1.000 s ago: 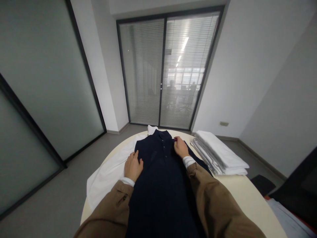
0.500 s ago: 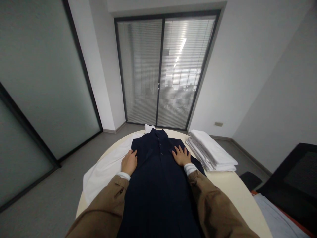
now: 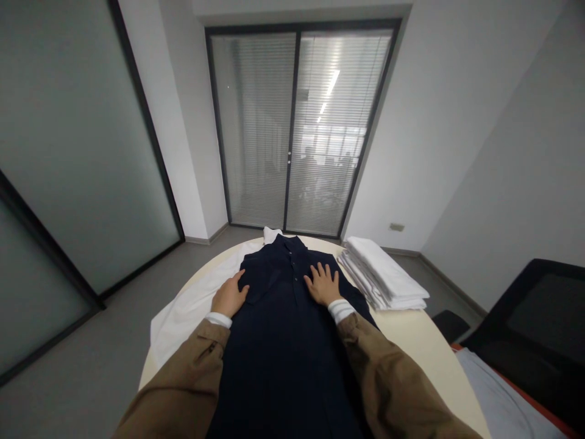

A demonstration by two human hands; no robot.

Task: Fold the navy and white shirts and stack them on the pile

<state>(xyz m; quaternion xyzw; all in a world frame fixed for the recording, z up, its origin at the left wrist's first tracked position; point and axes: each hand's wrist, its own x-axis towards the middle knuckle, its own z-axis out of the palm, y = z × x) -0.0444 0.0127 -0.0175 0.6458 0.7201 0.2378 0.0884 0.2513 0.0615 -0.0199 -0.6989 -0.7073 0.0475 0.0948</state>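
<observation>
A dark navy shirt [image 3: 283, 347] lies spread face up on the table, its collar at the far end and its front buttons showing. My right hand [image 3: 323, 285] rests flat on the shirt's right chest with the fingers spread. At the shirt's left edge, my left hand [image 3: 230, 294] touches the cloth near the shoulder, thumb and fingers apart. Under and beside that edge spreads a white garment [image 3: 176, 326], partly covered by the navy shirt. Neither hand grips anything.
A stack of folded white cloths [image 3: 386, 274] sits at the right of the round cream table [image 3: 406, 332]. A black mesh chair [image 3: 534, 323] with light grey cloth [image 3: 493, 390] stands to the right. Beyond the table is a glass door [image 3: 297, 134] with blinds.
My right hand has slid a little left over the shirt's chest. My left hand has shifted slightly left, its fingers opening out. The view has turned slightly.
</observation>
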